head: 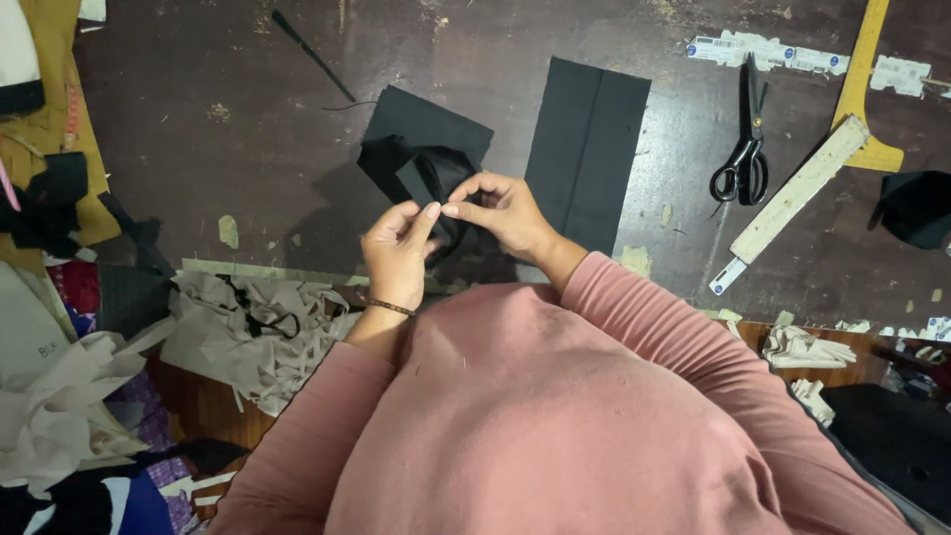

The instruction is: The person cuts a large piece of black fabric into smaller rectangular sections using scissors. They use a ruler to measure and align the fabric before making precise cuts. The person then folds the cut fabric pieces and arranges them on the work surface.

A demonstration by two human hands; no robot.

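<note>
Head view shows left hand (396, 250) and right hand (500, 210) pinching black cloth piece (421, 159); black scissors (745, 149) lie far right.

My left hand (398, 245) sits at about seven o'clock of my right hand (500, 210), the two nearly touching at the fingertips. Both arms reach forward toward twelve o'clock, elbows bent, pink sleeves pushed back to the forearms, a thin dark band round my left wrist. Each grip is a pinch: thumb pressed against curled fingers, knuckles up, the left thumb (429, 213) pointing toward the right hand.
</note>
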